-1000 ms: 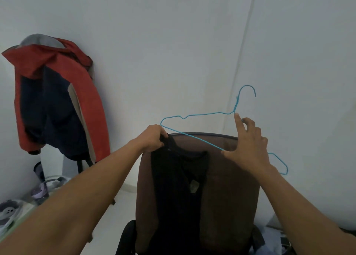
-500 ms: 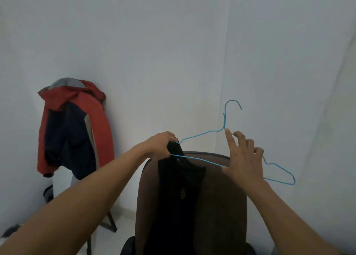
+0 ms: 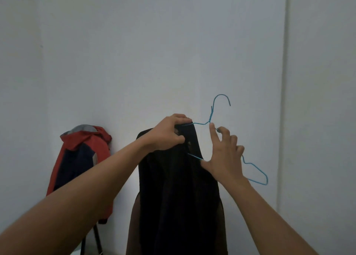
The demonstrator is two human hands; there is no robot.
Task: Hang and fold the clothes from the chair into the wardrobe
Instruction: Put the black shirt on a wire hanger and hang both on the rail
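A black shirt (image 3: 179, 193) hangs in the air in front of me, lifted off the brown chair back (image 3: 134, 225) behind it. My left hand (image 3: 167, 134) grips the shirt at its neck opening. A blue wire hanger (image 3: 256, 172) has its left arm pushed inside the shirt, with its hook up and its right arm sticking out past my wrist. My right hand (image 3: 224, 156) holds the hanger near the twisted neck, thumb under the lower wire and fingers curled over the upper wire.
A red and navy jacket (image 3: 81, 162) hangs at the left on a stand with dark legs (image 3: 98, 241). White walls fill the background, with a vertical corner line (image 3: 285, 81) at the right.
Both hands rose, lifting the black shirt off the chair back. The hanger's left arm went into the neck opening. The view tilted up and the jacket shifted right.
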